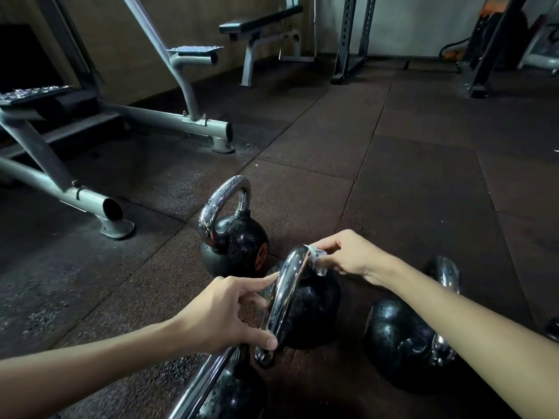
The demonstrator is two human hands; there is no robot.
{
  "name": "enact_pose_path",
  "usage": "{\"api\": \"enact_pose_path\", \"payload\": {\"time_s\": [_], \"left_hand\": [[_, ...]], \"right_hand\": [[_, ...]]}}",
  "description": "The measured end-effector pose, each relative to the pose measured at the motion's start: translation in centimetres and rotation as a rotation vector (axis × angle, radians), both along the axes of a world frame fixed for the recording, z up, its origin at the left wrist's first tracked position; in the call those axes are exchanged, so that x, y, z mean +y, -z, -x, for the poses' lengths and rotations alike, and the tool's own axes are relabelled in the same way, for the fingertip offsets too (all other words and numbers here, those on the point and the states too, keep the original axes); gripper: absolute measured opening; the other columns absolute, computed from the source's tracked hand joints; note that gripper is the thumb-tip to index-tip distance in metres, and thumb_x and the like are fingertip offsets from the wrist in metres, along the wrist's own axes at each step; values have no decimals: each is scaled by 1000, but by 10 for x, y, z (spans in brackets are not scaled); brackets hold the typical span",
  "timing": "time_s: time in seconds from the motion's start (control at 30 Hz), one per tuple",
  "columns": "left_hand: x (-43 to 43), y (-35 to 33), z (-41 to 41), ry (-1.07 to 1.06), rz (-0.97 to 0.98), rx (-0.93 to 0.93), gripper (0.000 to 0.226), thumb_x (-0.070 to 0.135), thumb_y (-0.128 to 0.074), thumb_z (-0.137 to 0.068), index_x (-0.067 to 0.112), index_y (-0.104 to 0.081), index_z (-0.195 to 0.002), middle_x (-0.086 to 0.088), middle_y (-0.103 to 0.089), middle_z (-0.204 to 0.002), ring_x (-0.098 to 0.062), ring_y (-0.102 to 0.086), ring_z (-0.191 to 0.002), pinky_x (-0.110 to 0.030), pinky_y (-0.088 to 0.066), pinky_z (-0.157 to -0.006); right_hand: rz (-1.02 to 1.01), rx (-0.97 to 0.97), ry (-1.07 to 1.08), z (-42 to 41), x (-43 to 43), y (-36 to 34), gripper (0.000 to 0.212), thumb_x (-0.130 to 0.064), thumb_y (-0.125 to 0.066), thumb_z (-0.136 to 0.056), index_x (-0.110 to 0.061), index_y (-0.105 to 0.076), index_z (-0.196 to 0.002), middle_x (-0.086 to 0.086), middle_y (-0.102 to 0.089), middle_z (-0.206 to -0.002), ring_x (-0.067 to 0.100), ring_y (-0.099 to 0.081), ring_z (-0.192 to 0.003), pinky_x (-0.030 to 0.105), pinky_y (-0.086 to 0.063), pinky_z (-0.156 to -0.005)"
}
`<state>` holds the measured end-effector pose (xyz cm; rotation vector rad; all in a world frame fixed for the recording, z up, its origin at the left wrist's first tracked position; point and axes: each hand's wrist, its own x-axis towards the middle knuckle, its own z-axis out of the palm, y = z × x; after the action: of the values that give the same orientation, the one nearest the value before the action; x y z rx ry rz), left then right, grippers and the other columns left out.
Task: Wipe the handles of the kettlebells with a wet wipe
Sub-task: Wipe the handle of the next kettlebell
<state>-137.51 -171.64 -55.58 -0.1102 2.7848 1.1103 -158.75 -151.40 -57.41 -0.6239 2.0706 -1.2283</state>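
Four kettlebells stand close together on the floor in the head view, all with black round bodies and shiny chrome handles wet with small drops. The middle kettlebell (pixel 314 309) is the one being handled, low in the centre of the view. Its chrome handle (pixel 286 294) rises in a tall arch, tilted a little to the left. The right hand (pixel 348 258) pinches a small crumpled wet wipe (pixel 316 258) between thumb and fingers and presses it on the top right of this arch. The left hand (pixel 223 313) holds the left side of the same handle, index finger laid along the chrome and thumb low on it.

The far kettlebell (pixel 239 246) carries an orange mark and stands just beyond the middle one; whether they touch I cannot tell. The right kettlebell (pixel 396 337) is partly behind the right forearm. The near kettlebell (pixel 233 394) is at the bottom edge, under the left hand.

Open floor lies far and right of the group. At the left, the foot of a grey machine frame (pixel 115 219) stands apart from them.

The floor is dark rubber tiles (pixel 393 176) with visible seams. Far away stand a weight bench (pixel 263 22) and a rack upright (pixel 351 34) by the wall.
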Motion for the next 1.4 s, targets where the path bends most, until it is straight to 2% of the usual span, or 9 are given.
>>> {"api": "enact_pose_path", "payload": {"time_s": [0.23, 0.4, 0.57, 0.7, 0.77, 0.9, 1.0, 1.17, 1.4], "left_hand": [[0, 3, 3, -11, 13, -19, 113, 68, -93, -50, 52, -40, -148, 28, -71, -106, -13, -73, -103, -29, -60, -89], [1, -1, 17, 23, -13, -92, 115, 60, -94, -57, 47, -34, -153, 19, -70, -116, -10, -70, -80, -14, -50, -61], [-2, -7, 47, 31, -153, -167, 107, 43, -96, -65, 39, -39, -155, 10, -78, -104, -9, -74, -81, -34, -62, -82], [-2, -24, 85, 12, -238, -246, 78, 22, -91, -76, 35, -56, -145, 9, -79, -87, -1, -72, -76, -20, -49, -70], [-2, -35, 108, 1, -227, -255, 60, 23, -91, -75, 36, -69, -129, 11, -80, -94, -5, -74, -89, -18, -52, -75], [3, -44, 144, -76, -206, -237, 87, 41, -96, -60, 33, -62, -140, 7, -70, -131, -16, -67, -116, -33, -54, -96], [-3, -43, 145, -47, -225, -256, 75, 35, -94, -70, 34, -63, -139, 10, -73, -123, -11, -67, -116, -22, -49, -84], [-9, -42, 110, -65, -402, -51, 62, 38, -88, -80, 25, -66, -137, 16, -73, -125, 4, -66, -116, -19, -48, -107], [-10, -60, 100, 10, -543, 47, 29, 9, -61, -101, 5, -68, -130, 12, -77, -80, 7, -68, -69, -4, -47, -64]], "right_hand": [[14, -10, -173, 12, 0, -6, 34, -6, -65, -99, -31, -78, -118, -1, -68, -79, 6, -40, -54, 21, -28, -52], [-105, 251, -219, 16, -1, -33, 25, -10, -74, -91, -31, -82, -102, 1, -76, -77, 2, -58, -64, 17, -43, -66], [-10, 550, 78, 7, 16, -67, 25, -14, -79, -84, -35, -81, -99, -21, -59, -50, 4, -37, -44, 14, -28, -46], [98, 596, 183, -9, 22, -71, 26, -14, -82, -83, -33, -80, -101, -27, -52, -43, 7, -32, -41, 16, -25, -44], [97, 623, 225, -10, 25, -70, 27, -15, -84, -81, -34, -79, -100, -30, -57, -49, 8, -31, -40, 16, -25, -44], [141, 601, 338, -5, 32, -61, 29, -18, -87, -78, -32, -80, -102, -17, -78, -90, 7, -31, -41, 11, -28, -44], [156, 609, 340, -8, 31, -56, 27, -17, -89, -76, -31, -82, -98, -17, -79, -88, 6, -33, -40, 10, -28, -44], [292, 557, 281, -24, 16, -60, 28, -11, -90, -74, -30, -79, -92, -14, -79, -90, 4, -38, -45, 13, -31, -49], [461, 465, 220, -33, -9, -62, 28, -4, -90, -73, -20, -71, -85, -7, -79, -85, 1, -47, -53, 15, -36, -56]]}}
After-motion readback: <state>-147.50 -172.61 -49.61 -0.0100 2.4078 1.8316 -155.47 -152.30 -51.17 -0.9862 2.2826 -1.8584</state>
